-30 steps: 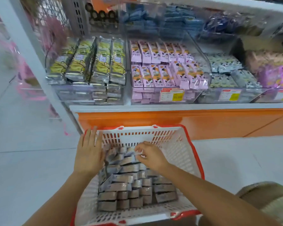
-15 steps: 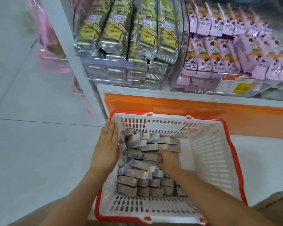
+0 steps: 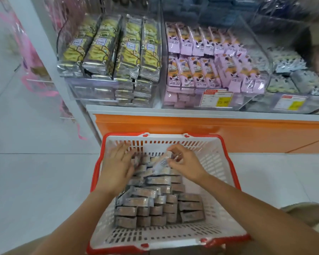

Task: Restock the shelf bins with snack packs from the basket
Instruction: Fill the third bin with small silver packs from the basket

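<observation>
Lower centre, basket: right hand pinches one snack pack atop the pile, left hand flat, fingers straight, steadying neighbours; best lifted straight up before reaching for the upper-frame bins.

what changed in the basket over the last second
The right hand moved along the pile to the far end of the basket; its fingers now pinch one snack pack, tilted up. The left hand stays flat at the pile's left; basket and shelf bins unchanged.
</observation>
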